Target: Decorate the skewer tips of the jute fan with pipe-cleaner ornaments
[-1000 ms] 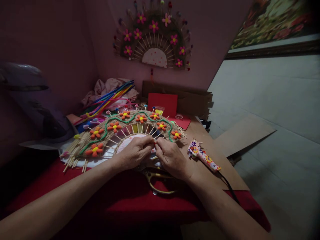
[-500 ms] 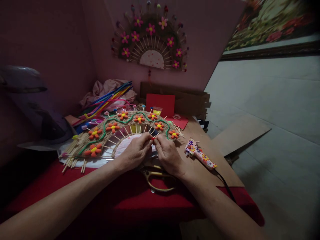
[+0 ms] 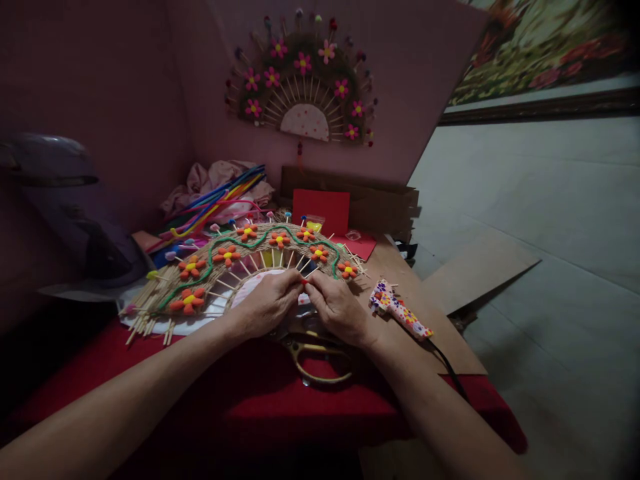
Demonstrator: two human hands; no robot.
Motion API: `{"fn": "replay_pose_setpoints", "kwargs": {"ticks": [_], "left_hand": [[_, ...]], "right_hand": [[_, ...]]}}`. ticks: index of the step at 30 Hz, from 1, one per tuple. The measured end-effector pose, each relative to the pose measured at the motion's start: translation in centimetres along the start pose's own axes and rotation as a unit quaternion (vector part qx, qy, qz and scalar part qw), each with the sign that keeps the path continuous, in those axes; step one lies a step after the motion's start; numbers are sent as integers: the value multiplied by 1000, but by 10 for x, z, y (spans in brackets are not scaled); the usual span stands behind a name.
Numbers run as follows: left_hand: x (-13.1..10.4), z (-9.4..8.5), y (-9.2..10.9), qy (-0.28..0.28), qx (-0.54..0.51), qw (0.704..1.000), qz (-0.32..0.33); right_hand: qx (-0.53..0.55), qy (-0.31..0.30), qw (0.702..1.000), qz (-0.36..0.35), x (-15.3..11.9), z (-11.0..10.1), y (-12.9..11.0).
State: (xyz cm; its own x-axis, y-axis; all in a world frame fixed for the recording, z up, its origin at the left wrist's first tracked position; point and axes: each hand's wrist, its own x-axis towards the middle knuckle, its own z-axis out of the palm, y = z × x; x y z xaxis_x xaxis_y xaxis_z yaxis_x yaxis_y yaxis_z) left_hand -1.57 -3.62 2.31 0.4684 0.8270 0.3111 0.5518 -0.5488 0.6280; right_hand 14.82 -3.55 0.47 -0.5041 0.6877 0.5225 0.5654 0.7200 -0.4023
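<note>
Above the lower right part of a fan-shaped craft (image 3: 260, 242), my two hands meet fingertip to fingertip. A small red piece (image 3: 305, 281) is pinched between them; its exact shape is too small to tell. My left hand (image 3: 273, 300) grips it from the left, and my right hand (image 3: 336, 308) from the right, fingers curled. The craft has twine, orange flowers (image 3: 188, 301), a wavy green strip (image 3: 334, 265) and thin sticks with coloured tips. Gold-handled scissors (image 3: 323, 380) lie just below my hands, their blades partly hidden.
A flower-patterned glue gun (image 3: 400, 310) with a black cord lies on cardboard (image 3: 450, 353) at the right. Red cards (image 3: 321, 210) and coloured strips (image 3: 220, 200) are behind the craft. A red cloth (image 3: 240, 400) covers the table. A similar fan (image 3: 305, 123) hangs behind.
Both hands have shifted very slightly, still pinching the small red piece together. The view has tilted a little, and the objects on the table have not otherwise moved.
</note>
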Motion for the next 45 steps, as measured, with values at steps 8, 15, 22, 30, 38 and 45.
{"fn": "replay_pose_setpoints", "kwargs": {"ticks": [8, 15, 22, 30, 38, 45], "left_hand": [[-2, -6, -3, -46, -33, 998, 42], [-3, -1, -6, -22, -66, 997, 42], [-1, 5, -2, 41, -170, 984, -15], [3, 6, -9, 75, -412, 904, -91], [1, 5, -11, 47, -452, 887, -82], [3, 9, -11, 41, -514, 850, -103]], "right_hand": [[65, -16, 998, 13, -1, 6, 2], [30, 26, 999, 22, -4, 18, -3], [207, 36, 971, 116, 1, 4, -3], [526, -11, 827, 198, 3, -1, -7], [557, -17, 806, 197, 2, -3, -10], [479, 21, 855, 197, 4, 0, -8]]}}
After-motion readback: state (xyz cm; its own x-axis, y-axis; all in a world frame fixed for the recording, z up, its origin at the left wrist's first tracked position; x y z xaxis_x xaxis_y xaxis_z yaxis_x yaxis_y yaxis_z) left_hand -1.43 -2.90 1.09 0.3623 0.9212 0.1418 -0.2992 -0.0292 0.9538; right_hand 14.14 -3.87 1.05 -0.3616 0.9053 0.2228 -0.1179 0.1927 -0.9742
